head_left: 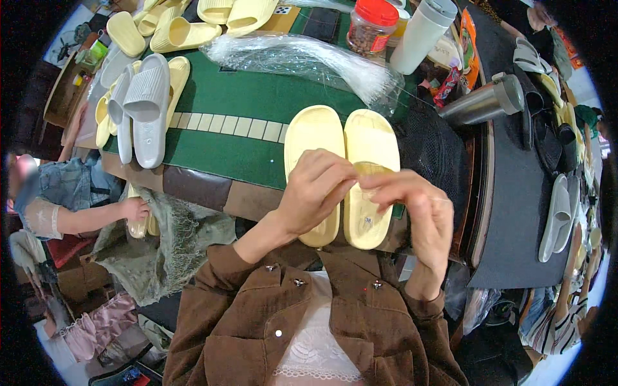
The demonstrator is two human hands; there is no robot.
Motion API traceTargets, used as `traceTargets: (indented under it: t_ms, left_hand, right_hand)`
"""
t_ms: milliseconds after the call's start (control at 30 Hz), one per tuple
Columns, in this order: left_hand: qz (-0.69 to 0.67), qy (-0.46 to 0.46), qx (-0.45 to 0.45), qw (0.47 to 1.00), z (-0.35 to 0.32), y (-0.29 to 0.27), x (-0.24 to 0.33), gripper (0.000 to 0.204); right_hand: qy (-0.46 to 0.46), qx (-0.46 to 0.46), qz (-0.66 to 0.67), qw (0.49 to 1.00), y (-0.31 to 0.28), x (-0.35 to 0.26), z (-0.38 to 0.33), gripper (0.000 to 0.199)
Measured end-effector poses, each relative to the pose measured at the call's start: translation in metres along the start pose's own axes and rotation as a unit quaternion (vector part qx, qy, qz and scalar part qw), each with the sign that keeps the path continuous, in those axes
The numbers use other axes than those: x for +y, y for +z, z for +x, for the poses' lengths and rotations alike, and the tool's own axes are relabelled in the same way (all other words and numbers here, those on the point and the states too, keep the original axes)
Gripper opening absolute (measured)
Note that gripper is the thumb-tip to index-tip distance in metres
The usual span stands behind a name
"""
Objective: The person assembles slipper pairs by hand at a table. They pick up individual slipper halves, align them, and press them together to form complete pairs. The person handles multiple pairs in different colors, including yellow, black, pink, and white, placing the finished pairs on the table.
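Your left hand had its fingers bent into a narrow pinch, and your right hand was curled, thumb and forefinger close to the left fingertips; whether anything thin was held between them, I could not tell. Below them, the pair of yellow slippers lay side by side at the near edge of the green mat, your hands partly covering their straps. Beyond the toes, a wrapped bundle of clear strands stretched across, with a red-lidded jar and a white tumbler behind it. Black mesh crowded your right side, near a steel tumbler. Grey slippers leaned over leftward, and a co-worker's hand was well apart, lower left.
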State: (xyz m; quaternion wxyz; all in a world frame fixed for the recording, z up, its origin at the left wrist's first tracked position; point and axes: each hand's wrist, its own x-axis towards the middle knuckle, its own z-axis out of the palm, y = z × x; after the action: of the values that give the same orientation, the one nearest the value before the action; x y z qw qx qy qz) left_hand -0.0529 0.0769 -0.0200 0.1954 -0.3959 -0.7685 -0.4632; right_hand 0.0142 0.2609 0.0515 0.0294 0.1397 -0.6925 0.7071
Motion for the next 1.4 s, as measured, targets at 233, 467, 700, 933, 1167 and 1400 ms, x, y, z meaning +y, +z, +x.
traceTargets:
  t_ms: [233, 467, 700, 933, 1167, 1400]
  left_hand:
    - [0.039, -0.012, -0.024, 0.999, -0.011, -0.025, -0.009, 0.017]
    - [0.055, 0.156, -0.079, 0.983, -0.034, -0.040, 0.022, 0.028]
    - [0.067, 0.141, -0.155, 0.976, -0.058, -0.038, 0.032, 0.027]
    - [0.059, 0.131, -0.192, 0.971, -0.073, -0.032, 0.036, 0.029]
    - [0.084, 0.098, -0.188, 0.974, -0.072, -0.030, 0.032, 0.024]
    - [0.089, 0.135, -0.197, 0.967, -0.082, -0.026, 0.042, 0.025]
  right_hand:
    - [-0.122, 0.119, 0.131, 0.977, -0.031, -0.009, -0.036, 0.049]
    - [0.058, 0.211, -0.109, 0.970, -0.025, 0.007, -0.027, 0.043]
    - [0.149, 0.109, -0.119, 0.976, -0.014, 0.029, -0.021, 0.030]
    - [0.223, 0.019, -0.246, 0.943, -0.022, 0.030, -0.024, 0.009]
    - [0.170, 0.022, -0.327, 0.929, -0.022, 0.052, -0.025, 0.010]
    - [0.157, 0.049, -0.294, 0.942, -0.009, 0.056, -0.018, 0.015]
